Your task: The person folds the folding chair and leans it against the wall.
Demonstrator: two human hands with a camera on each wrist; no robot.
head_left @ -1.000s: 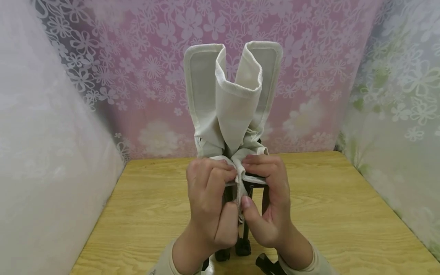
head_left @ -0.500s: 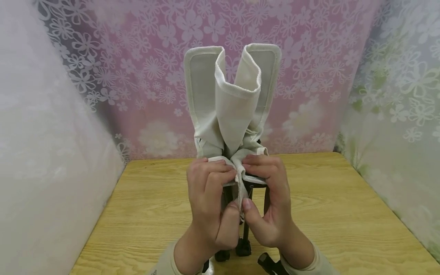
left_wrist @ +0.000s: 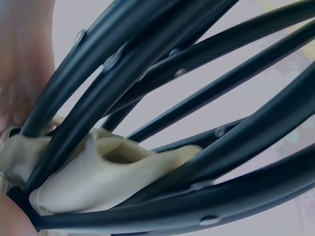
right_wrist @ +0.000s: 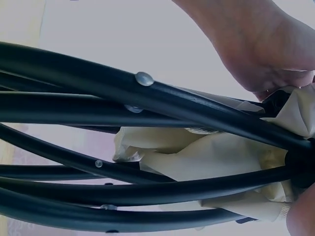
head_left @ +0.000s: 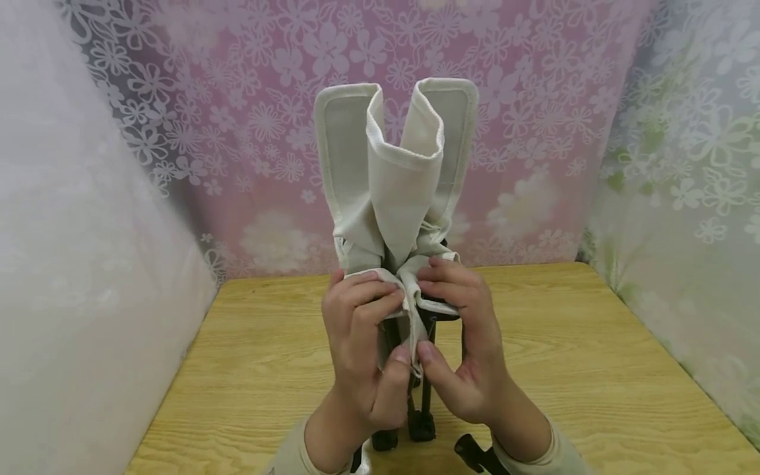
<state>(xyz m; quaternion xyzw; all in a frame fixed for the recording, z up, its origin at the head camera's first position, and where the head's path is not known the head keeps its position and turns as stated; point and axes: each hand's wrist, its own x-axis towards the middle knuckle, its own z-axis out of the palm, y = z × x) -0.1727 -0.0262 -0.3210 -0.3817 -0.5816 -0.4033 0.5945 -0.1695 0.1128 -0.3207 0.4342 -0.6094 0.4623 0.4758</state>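
Head view: what looks like a small folding chair is held upright over the surface, drawn narrow, its pale cloth standing up beyond the hands and its black frame below. The near corner is gripped on one side by the left hand, on the other by the right hand – fingers bent over the cloth, thumbs lower down beside the hanging fold.

Left wrist view: the frame's curved tubes are bunched close together, rivets showing, with slack cloth caught between them; the fingertips are cut off.

Right wrist view: the same crowding is shown – cloth creased among the tubes, the grip itself mostly out of sight.

The step in hand is judged to be the handling of the chair's gathered cloth and corners. For the next move, matched pressure from both sides seems called for, with cloth kept clear of the joints.
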